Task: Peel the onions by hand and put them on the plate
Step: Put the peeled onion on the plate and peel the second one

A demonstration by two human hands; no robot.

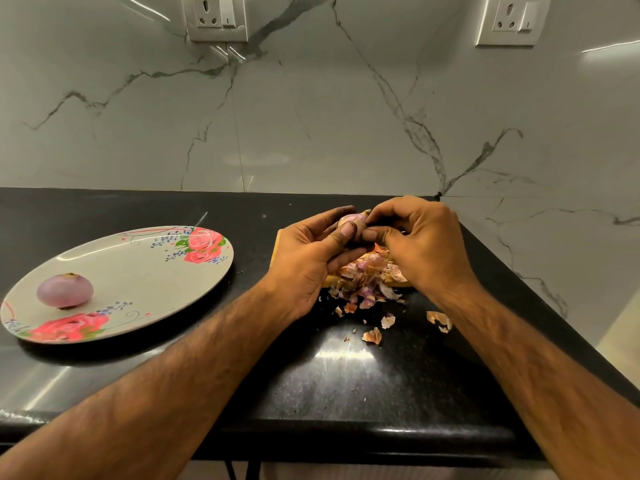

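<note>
On my feed, left hand (304,268) and right hand (422,244) are bare. Left forearm (194,358) and right forearm (540,368) are uncovered and hairy.

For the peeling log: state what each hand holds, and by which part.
Left hand holds the small purple onion round its body, thumb across the near side. Right hand pinches the same onion at its pointed tip.

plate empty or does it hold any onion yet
Not empty: one peeled onion lies on the plate, near its left edge.
</note>
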